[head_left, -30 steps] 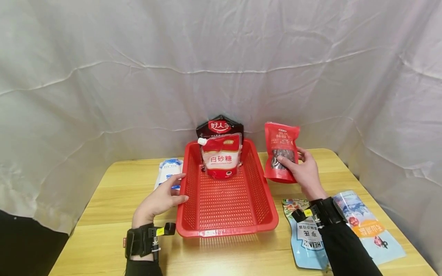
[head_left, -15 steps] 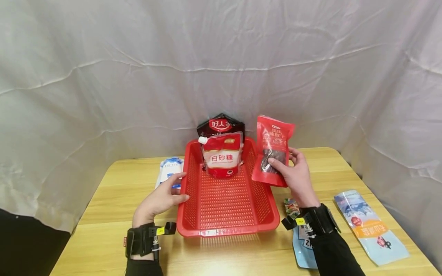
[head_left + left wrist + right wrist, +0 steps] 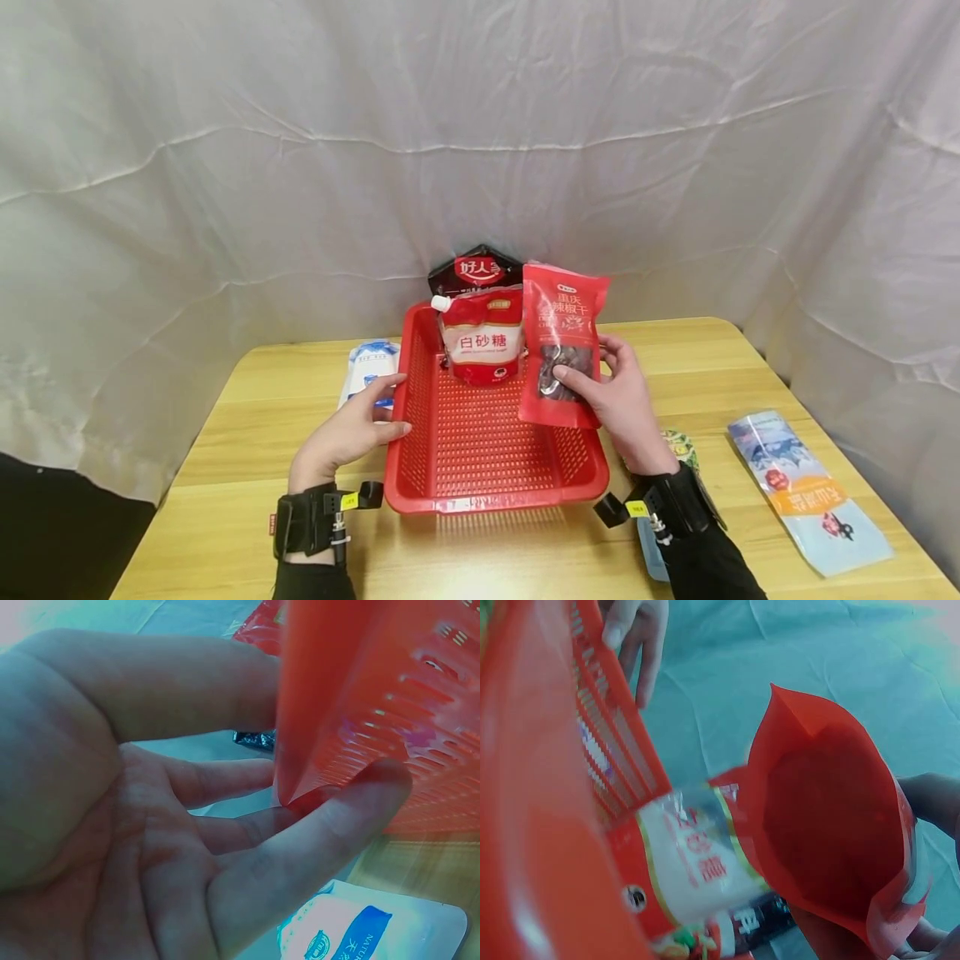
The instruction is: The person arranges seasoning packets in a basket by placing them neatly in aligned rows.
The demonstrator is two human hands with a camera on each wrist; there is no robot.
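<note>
Two hands are at work around the red basket (image 3: 487, 492), which sits on the wooden table (image 3: 525, 558) in front of a white cloth backdrop (image 3: 300, 167). Over the last second the red chilli pouch (image 3: 564, 342) has travelled leftward: it was upright over the table to the right of the basket, then crossed the right wall, and now it hangs inside the basket's outline, just beside the white sugar pouch (image 3: 482, 337) that leans at the far end with a dark pouch (image 3: 474, 268) behind it. That shift suggests the pouch is close to being set down in the basket; whether its bottom edge already touches the mesh floor cannot be told.

The right hand (image 3: 611, 400) is clamped on the chilli pouch, fingers across its lower front and thumb behind. The left hand (image 3: 348, 429) has not moved; it grips the basket's left rim, thumb inside and fingers outside, which the left wrist view confirms.

The chilli pouch is a flat, upright red packet with white lettering near the top and a clear window showing dark dried pieces; from the right wrist view its underside (image 3: 832, 817) bulges open like a gusset.

Smaller things lie about: a white and blue packet (image 3: 367, 367) left of the basket, a pale blue packet (image 3: 810, 492) at the right edge, and another packet (image 3: 678, 446) partly hidden under the right wrist.
</note>
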